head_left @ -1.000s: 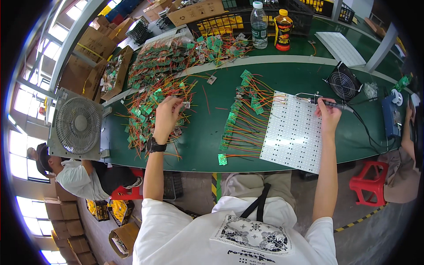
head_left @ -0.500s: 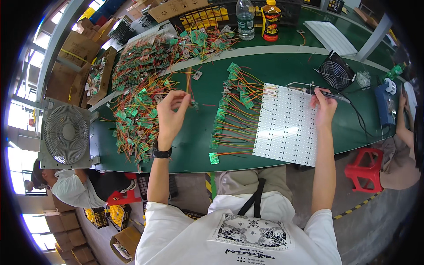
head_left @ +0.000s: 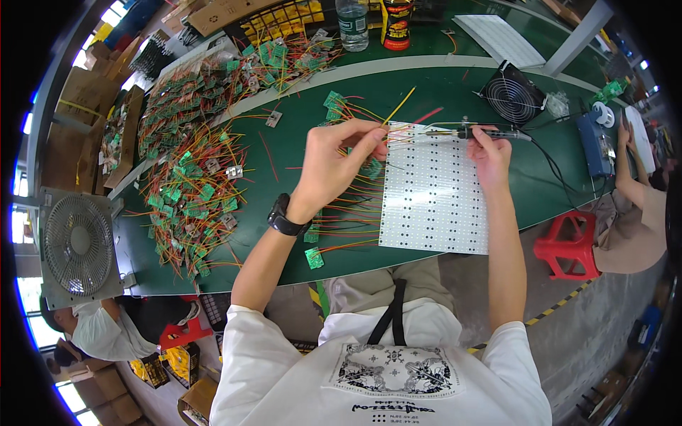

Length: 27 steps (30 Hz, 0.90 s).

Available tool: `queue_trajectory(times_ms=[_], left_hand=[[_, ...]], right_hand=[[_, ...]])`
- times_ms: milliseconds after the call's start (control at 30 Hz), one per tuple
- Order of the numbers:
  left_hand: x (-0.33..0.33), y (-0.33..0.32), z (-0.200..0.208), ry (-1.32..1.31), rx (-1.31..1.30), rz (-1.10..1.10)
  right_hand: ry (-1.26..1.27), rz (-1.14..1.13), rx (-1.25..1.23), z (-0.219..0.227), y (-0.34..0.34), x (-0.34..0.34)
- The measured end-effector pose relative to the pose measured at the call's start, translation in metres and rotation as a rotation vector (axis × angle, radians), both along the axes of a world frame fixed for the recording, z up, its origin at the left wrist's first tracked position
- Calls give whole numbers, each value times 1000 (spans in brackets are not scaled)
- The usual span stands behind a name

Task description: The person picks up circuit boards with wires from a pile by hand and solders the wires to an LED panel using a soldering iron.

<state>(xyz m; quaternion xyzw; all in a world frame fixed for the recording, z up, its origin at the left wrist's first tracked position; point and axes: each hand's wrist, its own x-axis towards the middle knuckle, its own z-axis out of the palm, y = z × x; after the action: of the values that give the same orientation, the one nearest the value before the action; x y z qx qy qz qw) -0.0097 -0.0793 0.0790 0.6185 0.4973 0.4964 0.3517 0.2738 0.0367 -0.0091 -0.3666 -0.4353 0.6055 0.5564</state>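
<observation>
My left hand (head_left: 341, 160) is closed in a pinch at the upper left corner of a white perforated panel (head_left: 433, 206). From its fingertips stick out a yellow wire (head_left: 402, 104) and a red wire (head_left: 429, 115); whatever is on their other end is hidden by the hand. My right hand (head_left: 491, 157) grips a black soldering iron (head_left: 508, 133) above the panel's far edge, its tip pointing left toward the pinched wires. Along the panel's left side run several red and yellow wires from small green circuit boards (head_left: 314, 257), partly covered by my left forearm.
Heaped circuit boards with wires (head_left: 185, 192) lie to the left. A black fan (head_left: 513, 96) stands at the back right, near a blue box (head_left: 595, 145) with a white spool. Two bottles (head_left: 353, 27) stand at the far edge. A person's arm (head_left: 629, 160) shows at right.
My left hand has moved right, from beside the heap to the panel's corner, carrying wires. My right hand still holds the soldering iron over the far edge. The whole view has shifted slightly.
</observation>
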Motion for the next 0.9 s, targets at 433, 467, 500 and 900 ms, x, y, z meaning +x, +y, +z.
queue_trajectory(times_ms=[433,467,500,900], left_hand=[[22,39,-48,472,40,-358],[21,42,-54,517,123,-355],[20,43,-60,561,206,-349],[18,37,-44,542,93,-94]], right_hand=[[-142,60,-22,4,2,-8],[-144,57,-22,3,3,-7],[-130,87,-43,2,6,-5],[-116,19,4,-8,2,-2]])
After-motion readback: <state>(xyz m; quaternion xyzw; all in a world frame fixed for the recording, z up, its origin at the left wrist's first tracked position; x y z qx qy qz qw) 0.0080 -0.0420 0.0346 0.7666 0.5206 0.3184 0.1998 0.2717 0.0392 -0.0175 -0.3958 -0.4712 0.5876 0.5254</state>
